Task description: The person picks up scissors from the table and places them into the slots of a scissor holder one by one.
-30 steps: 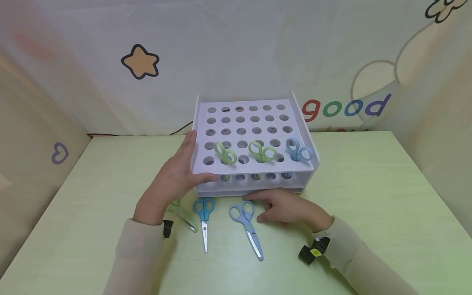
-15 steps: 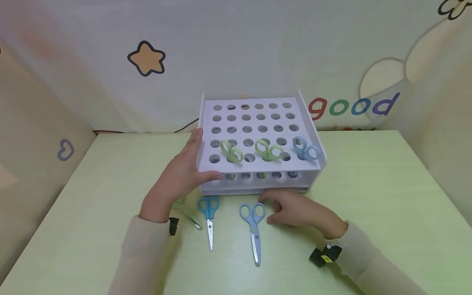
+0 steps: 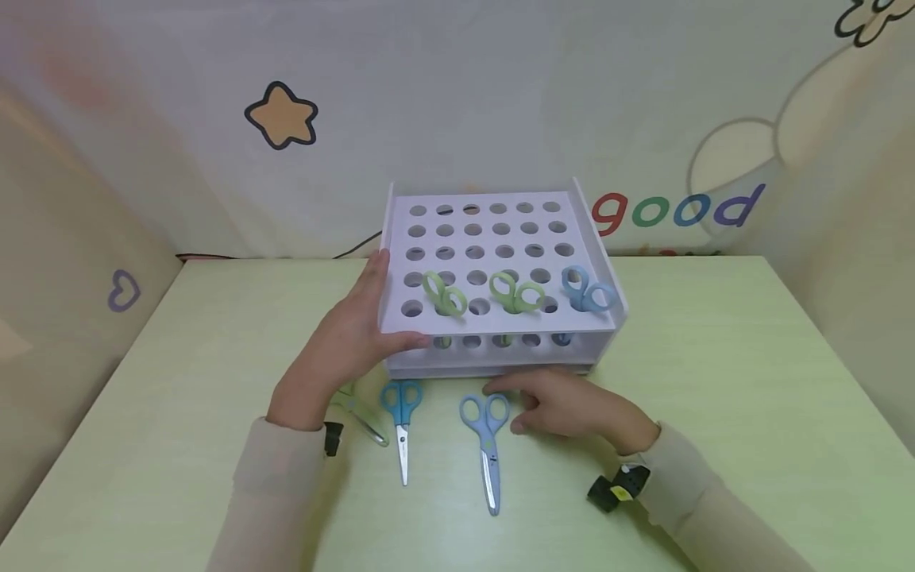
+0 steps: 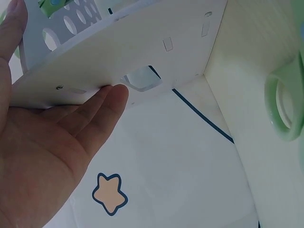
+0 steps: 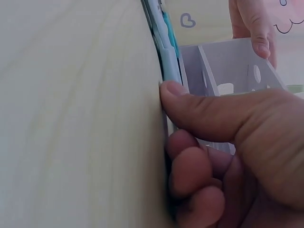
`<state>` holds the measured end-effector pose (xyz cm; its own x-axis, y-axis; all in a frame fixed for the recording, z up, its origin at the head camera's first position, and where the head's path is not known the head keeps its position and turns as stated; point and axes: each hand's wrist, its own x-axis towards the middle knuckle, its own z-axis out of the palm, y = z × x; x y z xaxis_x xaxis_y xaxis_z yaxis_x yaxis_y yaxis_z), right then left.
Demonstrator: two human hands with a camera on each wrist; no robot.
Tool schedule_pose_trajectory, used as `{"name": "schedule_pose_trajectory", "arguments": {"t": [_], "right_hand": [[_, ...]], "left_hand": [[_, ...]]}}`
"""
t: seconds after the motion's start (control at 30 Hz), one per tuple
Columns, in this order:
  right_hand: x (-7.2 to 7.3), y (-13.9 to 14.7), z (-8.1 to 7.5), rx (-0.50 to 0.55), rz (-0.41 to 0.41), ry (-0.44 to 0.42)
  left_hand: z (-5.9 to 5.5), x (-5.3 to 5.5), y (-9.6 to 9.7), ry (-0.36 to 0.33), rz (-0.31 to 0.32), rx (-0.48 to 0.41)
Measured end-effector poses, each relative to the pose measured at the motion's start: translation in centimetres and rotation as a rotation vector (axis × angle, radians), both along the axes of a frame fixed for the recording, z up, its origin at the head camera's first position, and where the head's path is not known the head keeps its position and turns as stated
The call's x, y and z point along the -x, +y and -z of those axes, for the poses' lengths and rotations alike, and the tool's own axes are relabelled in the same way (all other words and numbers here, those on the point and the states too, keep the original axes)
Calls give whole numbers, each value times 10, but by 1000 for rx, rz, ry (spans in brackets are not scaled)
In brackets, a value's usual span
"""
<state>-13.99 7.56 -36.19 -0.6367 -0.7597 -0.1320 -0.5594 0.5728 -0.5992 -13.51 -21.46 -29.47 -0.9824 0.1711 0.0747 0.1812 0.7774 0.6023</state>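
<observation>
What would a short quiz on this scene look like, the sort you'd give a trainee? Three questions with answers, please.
1. How many pairs of scissors sit in holes of the white rack?
2. True or false: the left hand holds a pair of scissors.
3. Which pair lying on the table is nearest the right hand?
A: the green pair
B: the teal pair
C: the pale blue pair

Key:
1. Three.
2. False: it holds the rack at its left side, with the thumb at the front.
3. C.
</observation>
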Motion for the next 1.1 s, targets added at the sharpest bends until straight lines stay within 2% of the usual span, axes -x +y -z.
{"name": "schedule_pose_trajectory", "arguments": {"t": [0.2, 0.37, 0.67, 0.9, 1.1], "right_hand": [[3, 1, 5, 35, 2, -3], [3, 5, 6, 54, 12, -57], [2, 12, 5, 110, -4, -222], [-1, 12, 0, 226, 12, -387], [-4, 10, -11, 327, 36, -448]], "left_hand": [[3, 1, -1, 26, 9, -34], [3, 1, -1, 30, 13, -52], [4, 0, 0, 10, 8, -49], [3, 0, 0, 9, 1, -18], [3, 0, -1, 8, 1, -23]]}}
